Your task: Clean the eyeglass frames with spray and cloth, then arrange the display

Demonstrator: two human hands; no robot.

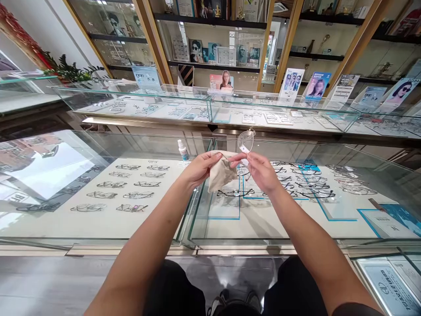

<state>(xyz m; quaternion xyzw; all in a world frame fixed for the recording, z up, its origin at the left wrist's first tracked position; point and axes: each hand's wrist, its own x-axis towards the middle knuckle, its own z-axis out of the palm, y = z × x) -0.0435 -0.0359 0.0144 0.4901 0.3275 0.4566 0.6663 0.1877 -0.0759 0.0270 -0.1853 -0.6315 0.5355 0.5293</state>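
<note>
Over the glass showcase my left hand (pixel 201 169) pinches a beige cloth (pixel 222 174), which hangs down from its fingers. Close beside it, my right hand (pixel 261 171) grips a pair of thin-framed eyeglasses (pixel 246 141). One round lens stands upright above the fingers, and a small white tag shows near them. The fingertips of the right hand reach the cloth's right edge. Part of the frame is hidden behind the right fingers. A white spray bottle (pixel 183 150) with a blue label stands on the showcase, left of the cloth and beyond my left hand.
Rows of eyeglasses (pixel 128 184) lie inside the left showcase, and more frames (pixel 311 180) inside the right one. Glass edges run along the showcase front (pixel 269 241). Farther back stands another glass counter (pixel 210 103) with upright advertising cards (pixel 291 85). Shelves (pixel 210 17) line the wall.
</note>
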